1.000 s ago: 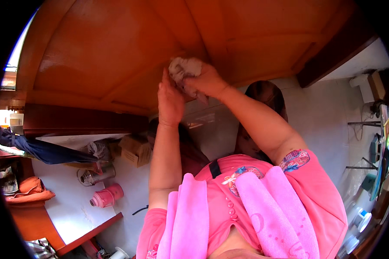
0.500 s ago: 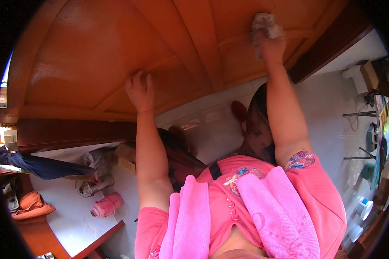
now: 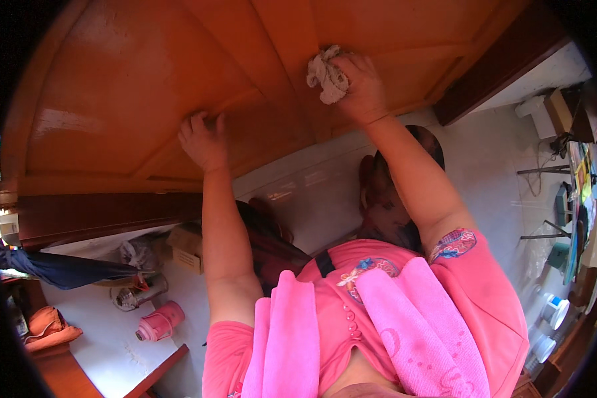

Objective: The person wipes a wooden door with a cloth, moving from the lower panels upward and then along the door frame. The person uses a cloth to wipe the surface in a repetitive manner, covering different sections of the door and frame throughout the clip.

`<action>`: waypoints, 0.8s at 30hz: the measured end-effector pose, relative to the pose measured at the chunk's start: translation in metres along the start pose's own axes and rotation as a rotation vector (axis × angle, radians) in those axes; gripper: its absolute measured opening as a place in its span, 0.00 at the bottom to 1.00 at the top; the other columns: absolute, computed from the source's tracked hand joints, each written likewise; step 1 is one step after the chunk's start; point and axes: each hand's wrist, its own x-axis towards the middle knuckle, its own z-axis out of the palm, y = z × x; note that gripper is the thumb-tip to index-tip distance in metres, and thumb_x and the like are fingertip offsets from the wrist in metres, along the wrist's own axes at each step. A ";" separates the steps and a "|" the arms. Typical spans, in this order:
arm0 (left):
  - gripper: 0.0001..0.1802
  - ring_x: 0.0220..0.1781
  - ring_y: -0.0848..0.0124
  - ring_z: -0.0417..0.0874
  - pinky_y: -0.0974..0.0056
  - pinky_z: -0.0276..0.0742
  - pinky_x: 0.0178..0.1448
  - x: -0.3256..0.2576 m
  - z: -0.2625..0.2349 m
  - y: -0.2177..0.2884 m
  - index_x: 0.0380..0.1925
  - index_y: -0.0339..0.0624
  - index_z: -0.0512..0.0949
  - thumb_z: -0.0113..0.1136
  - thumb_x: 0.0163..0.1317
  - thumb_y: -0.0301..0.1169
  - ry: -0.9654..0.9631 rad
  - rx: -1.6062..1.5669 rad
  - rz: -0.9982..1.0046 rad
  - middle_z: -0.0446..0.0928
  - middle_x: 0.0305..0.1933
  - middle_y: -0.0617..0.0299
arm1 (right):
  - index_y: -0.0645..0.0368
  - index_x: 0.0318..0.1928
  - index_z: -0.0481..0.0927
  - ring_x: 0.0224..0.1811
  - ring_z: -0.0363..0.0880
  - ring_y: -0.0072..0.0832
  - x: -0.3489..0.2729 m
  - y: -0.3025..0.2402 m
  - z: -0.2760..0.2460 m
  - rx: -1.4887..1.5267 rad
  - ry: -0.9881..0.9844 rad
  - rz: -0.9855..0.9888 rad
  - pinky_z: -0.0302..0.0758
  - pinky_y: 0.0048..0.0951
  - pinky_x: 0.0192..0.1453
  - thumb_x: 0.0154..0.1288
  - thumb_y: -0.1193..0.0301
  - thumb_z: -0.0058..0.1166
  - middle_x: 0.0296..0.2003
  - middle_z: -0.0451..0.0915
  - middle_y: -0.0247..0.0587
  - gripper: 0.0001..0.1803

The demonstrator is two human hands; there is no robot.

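I can see the cloth up high, at the front of a big wooden panel, in the person's right hand. The cloth is a pale, grayish color, a bit like old oatmeal, and it looks soft. It is all scrunched up in a lump, with lots of little folds and bumpy edges. Some of the folds look darker, but I can't tell if that is dirt or just shade. Most of the lump pokes out on the left side of the hand, and the fingers and thumb are squeezed around the rest. I can't tell how hard the cloth pushes on the wood. The wood is orange-brown and smooth, with long raised strips and a few shiny white patches on the left part. The cloth is just to the right of the strip near the middle. The left hand is lower down and well apart from the cloth. Its fingers are a little bent, its thumb sticks out to the side, and I see its fingertips up by the wood. Down on the left, I see a pink flask lying near a brown cardboard box.
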 end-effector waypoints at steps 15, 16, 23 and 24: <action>0.24 0.61 0.46 0.69 0.47 0.67 0.66 -0.013 -0.010 -0.012 0.54 0.50 0.77 0.68 0.56 0.37 -0.100 -0.150 -0.001 0.72 0.60 0.49 | 0.47 0.47 0.83 0.51 0.78 0.45 0.009 0.078 -0.039 -0.453 0.074 0.212 0.77 0.43 0.54 0.47 0.71 0.67 0.48 0.82 0.39 0.22; 0.24 0.61 0.45 0.69 0.47 0.67 0.66 -0.014 -0.011 -0.010 0.54 0.50 0.77 0.68 0.56 0.36 -0.106 -0.167 -0.006 0.72 0.60 0.49 | 0.48 0.47 0.82 0.51 0.78 0.46 0.007 0.078 -0.035 -0.480 0.088 0.187 0.77 0.43 0.54 0.44 0.71 0.70 0.48 0.82 0.39 0.24; 0.26 0.62 0.45 0.68 0.47 0.67 0.67 -0.014 -0.014 -0.013 0.55 0.50 0.77 0.68 0.55 0.35 -0.128 -0.182 0.011 0.71 0.61 0.50 | 0.46 0.45 0.82 0.53 0.76 0.41 -0.003 0.005 0.004 -0.308 -0.053 -0.121 0.76 0.45 0.52 0.42 0.74 0.65 0.47 0.80 0.33 0.24; 0.25 0.62 0.46 0.69 0.47 0.67 0.67 -0.012 -0.015 -0.013 0.55 0.50 0.77 0.68 0.55 0.34 -0.142 -0.182 0.014 0.71 0.61 0.50 | 0.46 0.45 0.82 0.53 0.76 0.40 -0.003 -0.005 0.006 -0.287 -0.071 -0.059 0.76 0.45 0.51 0.41 0.74 0.65 0.46 0.80 0.33 0.24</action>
